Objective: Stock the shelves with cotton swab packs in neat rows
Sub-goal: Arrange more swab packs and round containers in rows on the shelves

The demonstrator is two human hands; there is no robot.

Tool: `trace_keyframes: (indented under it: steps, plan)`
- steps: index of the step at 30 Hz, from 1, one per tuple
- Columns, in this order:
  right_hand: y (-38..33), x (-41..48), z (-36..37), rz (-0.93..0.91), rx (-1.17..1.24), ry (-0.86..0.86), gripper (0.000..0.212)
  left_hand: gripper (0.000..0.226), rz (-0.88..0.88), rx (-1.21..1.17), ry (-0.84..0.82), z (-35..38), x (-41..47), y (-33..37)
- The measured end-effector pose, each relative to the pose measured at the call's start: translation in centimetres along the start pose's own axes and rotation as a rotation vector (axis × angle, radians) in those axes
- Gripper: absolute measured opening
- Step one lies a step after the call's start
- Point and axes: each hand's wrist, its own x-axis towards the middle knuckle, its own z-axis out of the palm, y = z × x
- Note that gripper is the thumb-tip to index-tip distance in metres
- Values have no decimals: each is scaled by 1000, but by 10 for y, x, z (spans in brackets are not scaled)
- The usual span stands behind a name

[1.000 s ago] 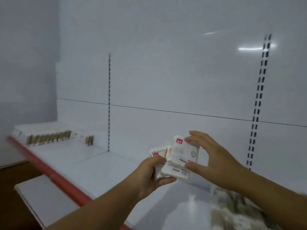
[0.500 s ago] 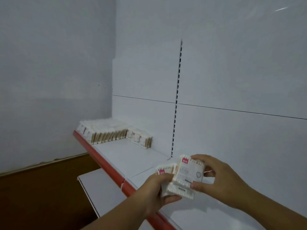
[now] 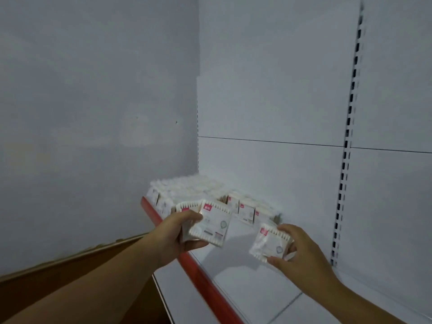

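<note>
M: Pinch grip on the right hand (image 3: pixel 301 253): thumb under the lower edge of one cotton swab pack (image 3: pixel 270 242), fingers curled over its top right corner. The pack hung tilted just above the shelf deck (image 3: pixel 257 288). I couldn't tell if it touched.

J: Left?

M: The left hand (image 3: pixel 175 232) gripped a small stack of packs (image 3: pixel 210 224), thumb across the top and fingers underneath. It was held over the red front strip (image 3: pixel 203 277), printed face toward the camera.

J: Why split them?

M: My read is that the left acted as the magazine and the right as the placer. Handling one pack at a time gives control over its angle and facing.

J: Where was the stocked product?

M: Past the hands, at the shelf's left end in the corner. The full rows (image 3: pixel 187 190) stood on edge, pressed against each other. Just right of them was a short row (image 3: pixel 247 211) of a few packs, red labels at the top, faces forward.

J: So the target?

M: Probably the deck beside that short row. Standing packs on edge saves depth and shows the label. Each pack leans on its neighbour, so the end one needs a square set-down.

J: Risk?

M: The packs are light and thin, so a nudge could tip the row. Blur made the count unreadable.

J: Behind?

M: A white back panel (image 3: pixel 268 113), with a slotted upright (image 3: pixel 346 160) at right.
</note>
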Motion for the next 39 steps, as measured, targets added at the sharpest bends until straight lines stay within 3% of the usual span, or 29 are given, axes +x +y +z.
trace_keyframes:
  steps: [6, 10, 15, 17, 20, 23, 24, 26, 28, 29, 31, 35, 37, 39]
  plan:
    - [16, 80, 93, -58, -420, 67, 60, 19, -24, 67, -167, -49, 90, -9]
    - [28, 151, 143, -157, -756, 186, 57, 35, -48, 56, -339, -79, 140, -10]
    - [46, 211, 177, -131, -970, 219, 47, 42, -85, 10, -510, -83, 192, -23]
    - [47, 214, 186, -222, -977, 263, 37, 47, -113, -21, -573, -80, 206, -28]
    - [38, 211, 177, -213, -897, 331, 32, 45, -164, -57, -645, -78, 221, -35]
    - [19, 197, 142, -65, -480, 420, 13, 40, -168, -111, -642, -68, 234, -40]
    - [13, 191, 126, 64, -272, 366, 18, 42, -166, -116, -642, -63, 237, -40]
    - [1, 182, 103, 280, 15, 76, 21, 49, -162, -118, -622, -51, 241, -39]
    - [-4, 180, 93, 322, -66, -210, 10, 52, -117, -121, -569, -36, 242, -42]
    - [-5, 180, 90, 292, -175, -267, 11, 52, -89, -123, -528, -29, 242, -42]
    - [-7, 185, 82, 216, -323, -144, 21, 52, -45, -119, -454, -15, 244, -44]
    - [-10, 189, 32, 217, -249, 483, 32, 39, -48, -106, -267, -5, 256, -54]
    - [-8, 189, 13, 231, -308, 512, 31, 49, -55, -103, -228, -5, 259, -59]
    - [-7, 189, 14, 259, -398, 429, 28, 58, -75, -104, -201, -6, 261, -60]
